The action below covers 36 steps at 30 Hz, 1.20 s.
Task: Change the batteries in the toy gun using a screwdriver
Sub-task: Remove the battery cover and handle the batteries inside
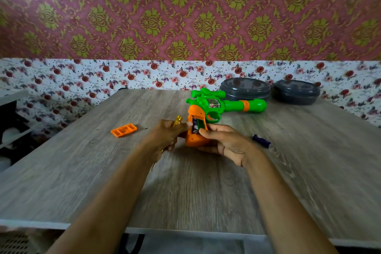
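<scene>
You are gripping the toy gun in your right hand and, left hand curled round the screwdriver, poking the battery, best going slowly.

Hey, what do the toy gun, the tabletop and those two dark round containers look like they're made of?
Toy gun: moulded plastic, glossy, bright green and orange with highlights along the barrel. Tabletop: probably wood-look laminate, matte grey printed grain. Round containers: likely dark grey plastic, smooth with soft sheen.
</scene>
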Tool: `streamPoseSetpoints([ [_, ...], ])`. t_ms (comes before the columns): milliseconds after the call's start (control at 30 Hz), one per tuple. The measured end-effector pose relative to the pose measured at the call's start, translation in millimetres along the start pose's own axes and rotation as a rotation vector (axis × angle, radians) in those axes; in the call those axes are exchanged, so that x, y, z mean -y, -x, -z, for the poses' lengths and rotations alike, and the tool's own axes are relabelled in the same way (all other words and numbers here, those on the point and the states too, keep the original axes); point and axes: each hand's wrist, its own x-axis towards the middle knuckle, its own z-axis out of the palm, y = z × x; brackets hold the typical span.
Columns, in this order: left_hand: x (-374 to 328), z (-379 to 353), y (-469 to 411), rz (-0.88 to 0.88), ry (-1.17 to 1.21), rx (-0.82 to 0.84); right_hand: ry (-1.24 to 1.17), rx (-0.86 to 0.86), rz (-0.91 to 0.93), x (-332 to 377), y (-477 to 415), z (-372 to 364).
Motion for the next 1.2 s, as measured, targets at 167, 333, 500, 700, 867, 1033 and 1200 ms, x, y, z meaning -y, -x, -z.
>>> streamPoseSetpoints([
  [167,-1.5,-6.3,4.1,-0.110,-0.092,-0.067,0.204,-0.156,0.079,-3.8,-2.1,-4.7],
  [333,-3.7,-8.7,6.7,-0.185,-0.114,-0.066,0.301,-0.236,0.110,-4.3,-5.7,-6.5],
  [500,-0.7,-9.6,6.0,-0.187,-0.168,-0.106,0.411,-0.299,0.112,-2.3,-0.7,-12.6],
  [700,3.4,-12.2,1.5,-0.176,-0.193,-0.167,0.593,-0.399,0.151,-2.3,1.6,-19.4],
  [867,7.5,-11.0,-4.1,-0.091,-0.169,-0.200,1.042,-0.694,0.385,-8.6,-0.9,-32.5],
  [1033,6.7,-12.2,-2.5,-0.031,-0.135,-0.182,1.270,-0.737,0.380,-5.2,6.3,-40.4],
  [1200,5.1,-15.3,0.0,-0.030,-0.096,-0.160,1.097,-0.796,0.339,-5.3,4.5,-38.7],
])
